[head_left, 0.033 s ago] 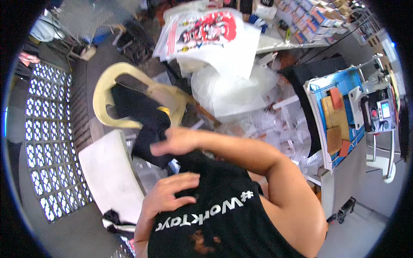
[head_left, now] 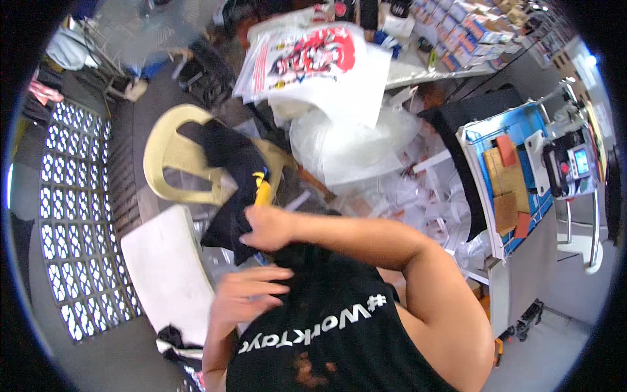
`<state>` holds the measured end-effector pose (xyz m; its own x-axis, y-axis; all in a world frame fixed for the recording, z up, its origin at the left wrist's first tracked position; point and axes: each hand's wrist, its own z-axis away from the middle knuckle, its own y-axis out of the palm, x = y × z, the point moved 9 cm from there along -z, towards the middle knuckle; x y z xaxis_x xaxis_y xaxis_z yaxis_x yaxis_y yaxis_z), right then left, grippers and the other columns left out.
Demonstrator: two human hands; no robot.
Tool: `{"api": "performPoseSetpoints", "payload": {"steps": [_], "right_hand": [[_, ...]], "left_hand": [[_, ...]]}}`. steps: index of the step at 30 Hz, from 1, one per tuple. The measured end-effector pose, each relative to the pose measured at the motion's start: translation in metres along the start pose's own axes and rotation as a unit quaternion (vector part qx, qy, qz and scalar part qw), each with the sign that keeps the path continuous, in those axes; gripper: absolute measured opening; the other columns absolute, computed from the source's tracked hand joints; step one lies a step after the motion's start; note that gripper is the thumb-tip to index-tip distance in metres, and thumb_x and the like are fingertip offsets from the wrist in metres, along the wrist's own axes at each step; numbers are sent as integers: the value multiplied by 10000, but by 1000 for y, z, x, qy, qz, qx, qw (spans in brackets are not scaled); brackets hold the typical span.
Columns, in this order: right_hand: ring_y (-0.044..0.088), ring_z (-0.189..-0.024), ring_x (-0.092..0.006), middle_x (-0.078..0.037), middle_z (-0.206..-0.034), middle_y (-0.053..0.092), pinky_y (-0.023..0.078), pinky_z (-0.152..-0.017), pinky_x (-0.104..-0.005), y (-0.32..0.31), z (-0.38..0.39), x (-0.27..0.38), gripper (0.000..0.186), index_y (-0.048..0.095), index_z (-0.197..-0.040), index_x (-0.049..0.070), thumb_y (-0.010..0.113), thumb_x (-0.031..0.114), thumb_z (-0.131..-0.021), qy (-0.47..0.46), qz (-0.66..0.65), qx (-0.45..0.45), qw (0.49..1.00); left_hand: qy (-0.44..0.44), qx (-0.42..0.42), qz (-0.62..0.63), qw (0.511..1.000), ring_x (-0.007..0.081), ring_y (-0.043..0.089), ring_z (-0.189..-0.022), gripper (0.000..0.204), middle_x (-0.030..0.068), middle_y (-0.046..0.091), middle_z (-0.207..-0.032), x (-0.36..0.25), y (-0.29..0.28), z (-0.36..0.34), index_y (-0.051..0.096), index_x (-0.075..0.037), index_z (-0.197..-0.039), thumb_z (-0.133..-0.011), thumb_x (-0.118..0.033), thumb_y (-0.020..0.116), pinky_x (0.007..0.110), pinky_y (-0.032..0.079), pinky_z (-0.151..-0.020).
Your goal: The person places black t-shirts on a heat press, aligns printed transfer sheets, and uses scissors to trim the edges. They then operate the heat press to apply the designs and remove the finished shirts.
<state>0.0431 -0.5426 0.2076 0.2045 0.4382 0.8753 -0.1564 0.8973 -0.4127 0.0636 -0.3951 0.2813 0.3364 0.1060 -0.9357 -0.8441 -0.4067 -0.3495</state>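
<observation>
My right hand [head_left: 266, 228] grips a black garment [head_left: 228, 153] with a yellow patch [head_left: 261, 193]; the cloth lies partly across a cream plastic chair [head_left: 163, 150] and trails down beneath my hand. Below and to the left, my left hand [head_left: 248, 294] is open, slightly blurred, fingers apart, close in front of the black sleeveless top [head_left: 353, 340] on my body. Nothing shows in that hand.
A white padded board [head_left: 157, 255] stands at left. Printed white sheets [head_left: 307, 59] lie over clear plastic [head_left: 346, 147] ahead. At right are a blue-and-white machine [head_left: 575, 163], a blue tray with cardboard [head_left: 503, 183] and stacked small boxes [head_left: 464, 32].
The black garment has shifted right on the chair, showing more yellow. My right hand is slightly lower; my left hand has moved a little to the left.
</observation>
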Motion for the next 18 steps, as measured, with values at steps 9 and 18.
{"api": "performPoseSetpoints", "payload": {"steps": [9,18], "right_hand": [[679,-947,-422,-270,-970,690,535,-839,-521,24,189,98,343,649,-1017,-44,605,293,-969,-72,244,118,960],[645,-1050,-394,-234,-1151,656,502,-925,-428,29,542,64,364,650,-1169,-12,742,88,-832,233,63,-647,723]], "left_hand": [[324,262,-221,882,320,427,-1378,582,195,503,-1428,-19,176,-86,513,-12,-1393,-833,-92,650,435,300,-1154],[364,349,61,861,333,689,-950,357,198,688,-903,-164,267,-54,558,-39,-1202,-931,-220,706,446,519,-801]]}}
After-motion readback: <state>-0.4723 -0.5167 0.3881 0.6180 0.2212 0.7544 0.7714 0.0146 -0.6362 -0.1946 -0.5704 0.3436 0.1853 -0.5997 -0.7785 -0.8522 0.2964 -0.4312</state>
